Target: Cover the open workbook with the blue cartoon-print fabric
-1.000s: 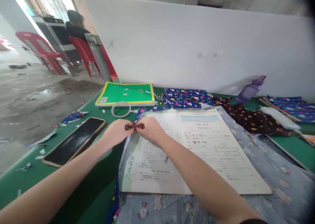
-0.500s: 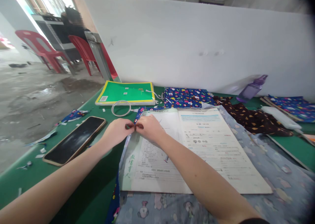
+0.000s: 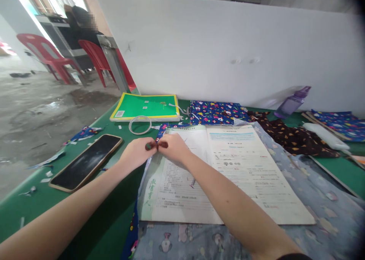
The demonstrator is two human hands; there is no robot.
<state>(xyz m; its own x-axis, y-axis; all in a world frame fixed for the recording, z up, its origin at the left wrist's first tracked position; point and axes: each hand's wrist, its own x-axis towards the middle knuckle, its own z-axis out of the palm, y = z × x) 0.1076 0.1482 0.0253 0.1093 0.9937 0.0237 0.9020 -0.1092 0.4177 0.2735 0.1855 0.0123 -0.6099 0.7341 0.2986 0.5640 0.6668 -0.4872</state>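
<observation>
An open workbook (image 3: 270, 184) with printed pages lies on a cloth (image 3: 216, 243), whose pale underside shows around it. The cloth's blue patterned side (image 3: 134, 218) shows along the left edge. At the upper left of the workbook, my left hand (image 3: 139, 149) is closed in a pinch on the cloth edge. My right hand (image 3: 173, 147) pinches the same edge right beside it, fingertips nearly touching; the exact bit between the fingers is hidden. Just beyond my left hand is a roll of clear tape (image 3: 139, 133).
A phone (image 3: 85, 163) lies left, among cloth scraps (image 3: 85, 134). Behind are a green book (image 3: 148, 104), a folded blue cloth (image 3: 219, 112), brown cloth (image 3: 291, 138) and a purple bottle (image 3: 289, 106). A white board (image 3: 213, 43) stands at the back; a person (image 3: 82, 24) sits beyond.
Almost nothing differs. Both hands keep their pinch at the cloth edge, shifted very slightly; the seated person's arm is raised higher by the head.
</observation>
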